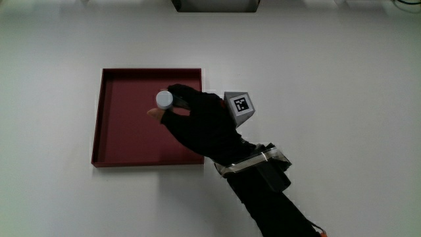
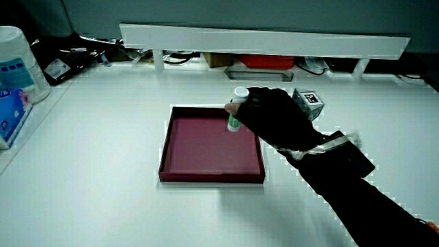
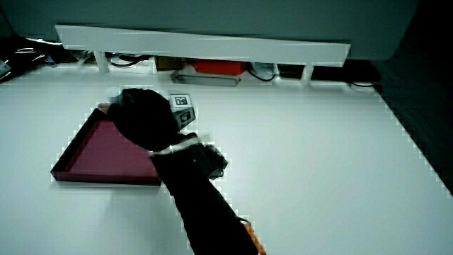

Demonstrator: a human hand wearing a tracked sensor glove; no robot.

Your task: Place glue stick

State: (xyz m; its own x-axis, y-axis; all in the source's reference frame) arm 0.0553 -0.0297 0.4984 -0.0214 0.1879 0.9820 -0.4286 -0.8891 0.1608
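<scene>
No readable text or numbers; only a black-and-white square pattern on the cube (image 1: 241,104).

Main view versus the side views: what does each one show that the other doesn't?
Only the main view shows the glue stick end-on, as a round white cap above the red tray. Only a side view shows its upright body with green label, plus the low partition and a tub at the table's edge. Both show the hand gripping the stick over the tray.

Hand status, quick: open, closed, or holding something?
Hand: closed around the glue stick, held upright over the red tray.
</scene>
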